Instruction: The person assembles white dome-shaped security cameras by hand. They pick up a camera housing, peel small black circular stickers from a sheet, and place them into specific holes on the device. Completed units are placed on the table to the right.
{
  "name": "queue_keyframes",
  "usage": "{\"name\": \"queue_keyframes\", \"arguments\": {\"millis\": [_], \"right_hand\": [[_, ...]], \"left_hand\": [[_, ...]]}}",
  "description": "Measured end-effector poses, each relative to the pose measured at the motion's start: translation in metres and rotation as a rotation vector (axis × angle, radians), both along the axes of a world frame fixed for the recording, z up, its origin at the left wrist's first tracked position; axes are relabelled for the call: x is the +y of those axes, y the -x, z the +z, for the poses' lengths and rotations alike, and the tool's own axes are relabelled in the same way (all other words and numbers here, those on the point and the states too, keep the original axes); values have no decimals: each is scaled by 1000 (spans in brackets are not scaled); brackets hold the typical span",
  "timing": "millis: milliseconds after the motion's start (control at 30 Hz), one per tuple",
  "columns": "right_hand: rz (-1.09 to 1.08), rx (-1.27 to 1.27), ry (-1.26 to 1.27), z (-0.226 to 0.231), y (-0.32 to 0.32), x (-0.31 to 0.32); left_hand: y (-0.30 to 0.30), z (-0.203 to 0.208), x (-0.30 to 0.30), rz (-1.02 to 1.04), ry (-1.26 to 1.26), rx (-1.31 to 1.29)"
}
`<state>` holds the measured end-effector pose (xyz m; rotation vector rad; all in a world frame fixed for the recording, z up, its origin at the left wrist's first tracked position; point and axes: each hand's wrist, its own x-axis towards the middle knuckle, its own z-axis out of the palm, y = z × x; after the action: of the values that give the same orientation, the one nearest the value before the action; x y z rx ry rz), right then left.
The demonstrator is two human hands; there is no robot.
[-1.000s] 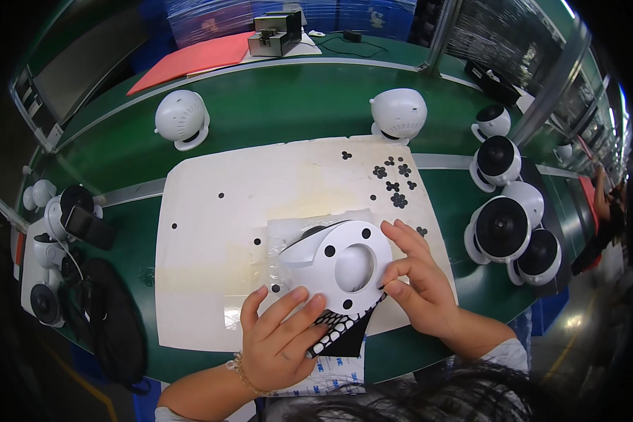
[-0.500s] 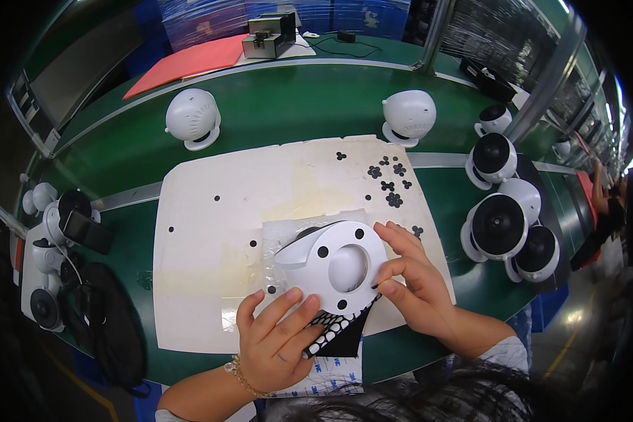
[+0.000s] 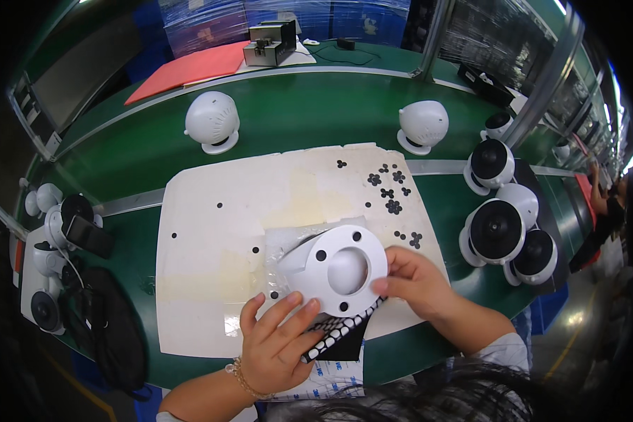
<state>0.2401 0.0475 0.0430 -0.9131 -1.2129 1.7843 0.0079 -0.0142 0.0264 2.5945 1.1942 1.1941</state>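
Observation:
A white speaker-like device lies on its side on bubble wrap, its ring-shaped base facing up. Three round black pads show on the ring around its central opening. My left hand grips the lower left edge of the base. Beneath its fingers sits a black sheet with white round holes. At the right edge of the ring, my right hand is closed on the rim with the thumb pressed on top. That thumb hides the spot under it.
A pale cardboard sheet bears scattered black dots and clusters. Two white devices stand beyond it. Several black-faced devices crowd the right side; more stand left beside a black bag.
My right fingers have folded in from spread to closed on the rim. A small black dot at their tips is now out of sight under the thumb. The left hand keeps its hold.

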Motion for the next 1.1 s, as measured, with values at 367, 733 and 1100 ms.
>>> {"name": "queue_keyframes", "arguments": {"millis": [367,733,1100], "right_hand": [[-552,-1123,-1232,-31,37,190],[-676,-1658,-634,-41,-34,244],[-933,-1778,-972,-21,-89,197]], "left_hand": [[10,5,1,-169,81,-26],[12,-1,8,-312,164,-204],[3,-1,4,-334,311,-209]]}}
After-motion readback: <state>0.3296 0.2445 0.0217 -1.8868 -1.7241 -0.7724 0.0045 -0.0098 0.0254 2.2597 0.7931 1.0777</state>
